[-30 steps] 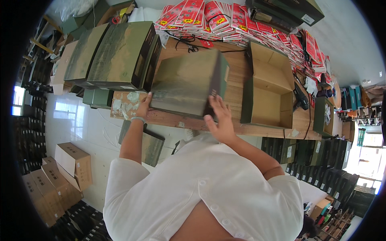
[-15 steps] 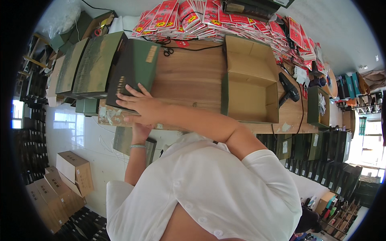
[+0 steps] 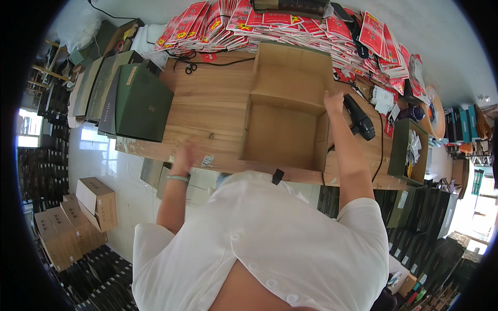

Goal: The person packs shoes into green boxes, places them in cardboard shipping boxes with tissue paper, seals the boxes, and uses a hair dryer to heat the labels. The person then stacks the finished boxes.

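Observation:
An open box [image 3: 284, 132], green outside and plain brown inside, lies on the wooden table in front of me with its lid folded back. My right hand [image 3: 333, 102] is at its right edge, beside the fold between lid and tray, with the fingers closed on the cardboard edge. My left hand [image 3: 185, 157] is over the table's front edge, left of the box and apart from it; motion smears its fingers. A closed dark green box [image 3: 145, 106] leans at the left end of the table against other boxes.
A black hair dryer [image 3: 358, 118] lies right of the open box. Red printed packets [image 3: 306, 33] are heaped along the back. Black scissors [image 3: 191, 67] and a cable lie near them. A green box with scraps [image 3: 407, 150] stands at the right end. Cartons [image 3: 96, 205] stand on the floor.
Both hands have left the dark box at the left, which now stands tilted against the stack. My right hand has swung over to the open box; my left has drawn back slightly right.

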Motion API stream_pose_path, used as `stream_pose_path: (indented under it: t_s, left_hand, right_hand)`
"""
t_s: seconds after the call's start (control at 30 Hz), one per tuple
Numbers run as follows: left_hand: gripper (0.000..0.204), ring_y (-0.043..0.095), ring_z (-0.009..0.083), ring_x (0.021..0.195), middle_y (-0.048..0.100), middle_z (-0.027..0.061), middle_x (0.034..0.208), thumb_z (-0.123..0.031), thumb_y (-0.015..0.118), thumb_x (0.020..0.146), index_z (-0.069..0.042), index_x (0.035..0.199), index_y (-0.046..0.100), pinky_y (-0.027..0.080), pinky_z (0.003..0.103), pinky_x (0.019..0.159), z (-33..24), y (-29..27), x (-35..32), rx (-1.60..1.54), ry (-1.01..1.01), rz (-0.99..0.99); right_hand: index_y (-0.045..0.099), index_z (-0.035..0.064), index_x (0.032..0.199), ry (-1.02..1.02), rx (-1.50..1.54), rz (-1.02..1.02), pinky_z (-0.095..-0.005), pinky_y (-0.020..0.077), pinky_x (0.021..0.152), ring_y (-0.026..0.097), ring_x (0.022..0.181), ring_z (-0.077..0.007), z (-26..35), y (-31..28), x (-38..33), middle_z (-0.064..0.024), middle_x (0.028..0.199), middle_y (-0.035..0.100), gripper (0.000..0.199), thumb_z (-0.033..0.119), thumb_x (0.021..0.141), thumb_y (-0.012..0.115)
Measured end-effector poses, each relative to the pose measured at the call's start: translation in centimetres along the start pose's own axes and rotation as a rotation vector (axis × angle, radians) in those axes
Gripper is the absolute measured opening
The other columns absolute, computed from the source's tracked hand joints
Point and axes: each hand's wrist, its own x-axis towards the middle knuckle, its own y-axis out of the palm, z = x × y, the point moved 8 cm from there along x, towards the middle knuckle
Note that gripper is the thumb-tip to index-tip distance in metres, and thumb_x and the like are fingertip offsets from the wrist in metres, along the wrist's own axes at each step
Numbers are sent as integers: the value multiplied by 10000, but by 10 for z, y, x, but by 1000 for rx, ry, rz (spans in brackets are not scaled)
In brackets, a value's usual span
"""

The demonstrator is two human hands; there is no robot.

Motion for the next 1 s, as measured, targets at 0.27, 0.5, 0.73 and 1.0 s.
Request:
stream_pose_path:
  t_s: [0.27,0.5,0.73,1.0]
  left_hand:
    - [713,706,294,909,659,230,1134,-475,520,986,-71,1488,214,579,418,752,72,181,-33,483,-236,127]
    - [863,670,301,1037,667,197,1184,-701,355,944,-80,1523,202,506,419,915,56,131,-32,320,-221,22]
    - [931,520,334,1267,457,198,1468,-817,270,882,-164,1546,270,388,438,1046,-5,121,-30,172,-18,-195]
    - [770,433,266,1336,434,166,1473,-590,509,958,-109,1525,310,295,411,1130,-28,183,24,626,309,-64]
  right_hand:
    - [577,-62,1226,27,163,397,-426,469,971,601,1120,-420,-51,48,19,-323,1118,638,497,370,1011,457]
    - [345,28,1474,-536,574,379,-418,483,926,611,1112,-375,-48,-5,-30,-227,1411,491,533,108,983,538]
    - [309,15,1496,102,549,312,-360,499,872,591,1129,-270,-149,-22,-87,-210,1342,541,574,180,1003,552]
    - [395,-36,1434,156,713,550,-355,358,1075,477,1292,-325,-79,35,-182,-234,1388,511,706,512,998,488]
